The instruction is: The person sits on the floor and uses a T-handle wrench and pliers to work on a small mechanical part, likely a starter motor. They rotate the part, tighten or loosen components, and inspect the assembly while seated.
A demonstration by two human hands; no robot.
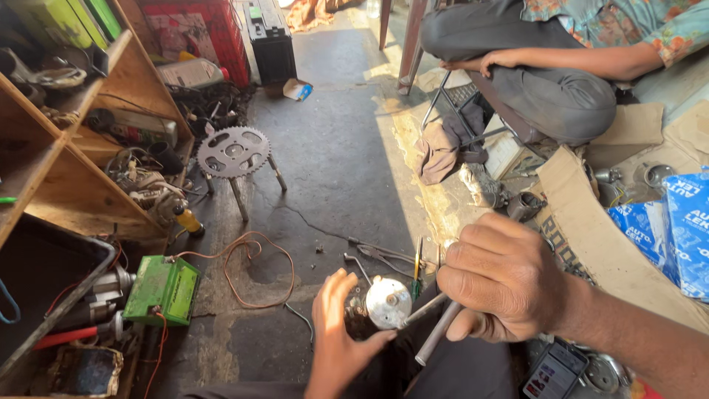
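Concrete workshop floor [332, 170]. Left hand [336, 340] cups a small round metal part [388, 303]; right hand [502, 284] grips a rod tool [436, 336] against it. Mid-adjustment; next needs steady pressure.

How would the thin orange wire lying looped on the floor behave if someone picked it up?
The orange wire would probably hang floppy, since it lies in loose curves. It looks thin, so likely light. One end seems to reach the green box, so it may tug.
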